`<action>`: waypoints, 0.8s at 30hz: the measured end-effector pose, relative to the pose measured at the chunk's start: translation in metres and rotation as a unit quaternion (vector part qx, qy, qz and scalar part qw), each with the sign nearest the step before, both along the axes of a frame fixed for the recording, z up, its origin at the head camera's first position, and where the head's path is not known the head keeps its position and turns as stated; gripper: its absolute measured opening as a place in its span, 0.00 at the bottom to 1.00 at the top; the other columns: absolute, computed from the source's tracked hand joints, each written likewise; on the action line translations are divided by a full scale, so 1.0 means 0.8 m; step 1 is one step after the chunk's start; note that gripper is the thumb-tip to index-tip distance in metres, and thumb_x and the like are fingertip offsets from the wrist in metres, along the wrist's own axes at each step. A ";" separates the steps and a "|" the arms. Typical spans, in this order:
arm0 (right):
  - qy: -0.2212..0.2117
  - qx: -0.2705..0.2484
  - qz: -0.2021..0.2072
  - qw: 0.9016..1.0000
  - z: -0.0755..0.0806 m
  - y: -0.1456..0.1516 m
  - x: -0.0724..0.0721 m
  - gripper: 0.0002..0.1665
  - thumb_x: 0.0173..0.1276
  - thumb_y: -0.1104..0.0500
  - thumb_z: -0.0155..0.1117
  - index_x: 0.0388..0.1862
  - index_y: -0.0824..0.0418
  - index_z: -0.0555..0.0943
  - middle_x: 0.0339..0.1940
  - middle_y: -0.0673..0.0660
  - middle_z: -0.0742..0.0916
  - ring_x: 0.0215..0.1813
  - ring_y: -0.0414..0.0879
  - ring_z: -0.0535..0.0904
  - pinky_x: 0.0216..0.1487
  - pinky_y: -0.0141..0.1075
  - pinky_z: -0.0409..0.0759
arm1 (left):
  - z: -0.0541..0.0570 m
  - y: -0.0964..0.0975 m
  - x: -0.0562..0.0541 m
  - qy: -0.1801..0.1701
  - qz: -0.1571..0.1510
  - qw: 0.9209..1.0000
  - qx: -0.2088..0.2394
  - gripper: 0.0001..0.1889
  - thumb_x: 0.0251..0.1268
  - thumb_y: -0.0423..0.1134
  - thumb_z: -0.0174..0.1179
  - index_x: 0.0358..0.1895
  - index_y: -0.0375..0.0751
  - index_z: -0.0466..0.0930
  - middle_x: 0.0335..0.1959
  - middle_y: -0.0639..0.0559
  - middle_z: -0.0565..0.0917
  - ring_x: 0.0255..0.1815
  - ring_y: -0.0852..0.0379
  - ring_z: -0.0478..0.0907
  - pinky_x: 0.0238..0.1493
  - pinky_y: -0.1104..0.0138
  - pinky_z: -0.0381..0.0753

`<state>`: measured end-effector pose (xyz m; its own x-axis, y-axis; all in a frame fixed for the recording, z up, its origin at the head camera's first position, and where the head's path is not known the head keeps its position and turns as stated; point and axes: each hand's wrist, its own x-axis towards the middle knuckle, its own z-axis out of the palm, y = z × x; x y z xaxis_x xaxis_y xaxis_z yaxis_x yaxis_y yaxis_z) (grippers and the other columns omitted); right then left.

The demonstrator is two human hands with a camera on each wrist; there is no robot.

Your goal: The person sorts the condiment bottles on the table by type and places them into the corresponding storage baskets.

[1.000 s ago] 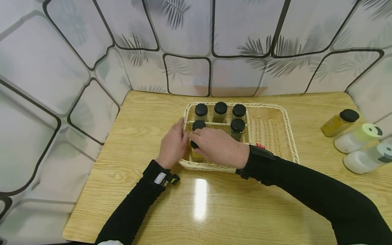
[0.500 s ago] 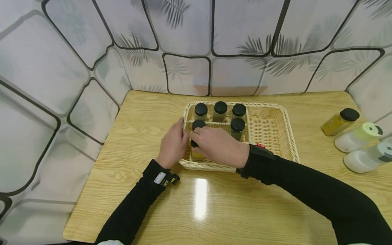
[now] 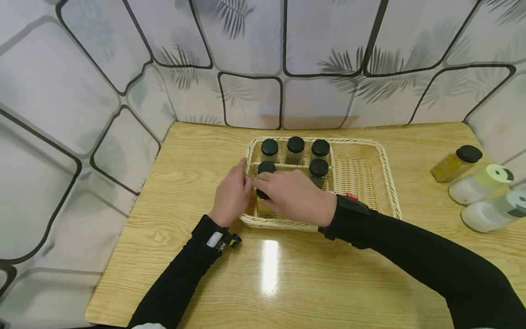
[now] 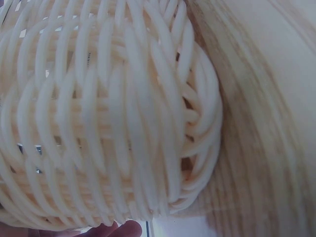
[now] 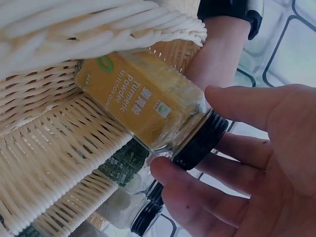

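A turmeric powder jar (image 5: 140, 101) with a black screw cap (image 5: 201, 140) stands in the near left part of the wicker basket (image 3: 392, 192). My right hand (image 3: 293, 194) reaches over the basket and grips this jar at its cap, thumb on one side and fingers curled on the other. My left hand (image 3: 232, 196) holds the basket's left end, with the thumb by the rim. In the left wrist view, woven wicker fills much of the picture and only some fingertips (image 4: 123, 229) show at the bottom edge.
Several black-capped jars, such as the back middle jar (image 3: 295, 151), stand in the basket's left compartments. On the table's right lie a yellow spice jar (image 3: 449, 167), a green-topped white bottle (image 3: 476, 187) and a grey-topped white bottle (image 3: 489, 214). A patterned curtain (image 3: 320, 100) borders the table (image 3: 201, 146).
My right hand shifts only very slightly at the jar's cap. The left hand, the basket and the other jars stay where they were.
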<state>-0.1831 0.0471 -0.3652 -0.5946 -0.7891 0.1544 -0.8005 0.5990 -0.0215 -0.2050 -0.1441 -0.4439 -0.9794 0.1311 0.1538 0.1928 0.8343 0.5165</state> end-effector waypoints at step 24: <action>0.003 -0.063 -0.061 0.996 0.033 0.066 0.010 0.32 0.64 0.46 0.74 0.65 0.54 0.80 0.57 0.55 0.85 0.42 0.46 0.86 0.28 0.40 0.82 | 0.000 0.001 0.000 0.005 0.000 1.000 0.010 0.29 0.77 0.39 0.42 0.78 0.35 0.59 0.46 0.41 0.80 0.29 0.51 0.74 0.25 0.61 0.71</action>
<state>-0.1749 0.0999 -0.3388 -0.6844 -0.6845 0.2509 -0.7216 0.6853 -0.0985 -0.2048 -0.1431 -0.4437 -0.9778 0.1281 0.1661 0.1982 0.8234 0.5318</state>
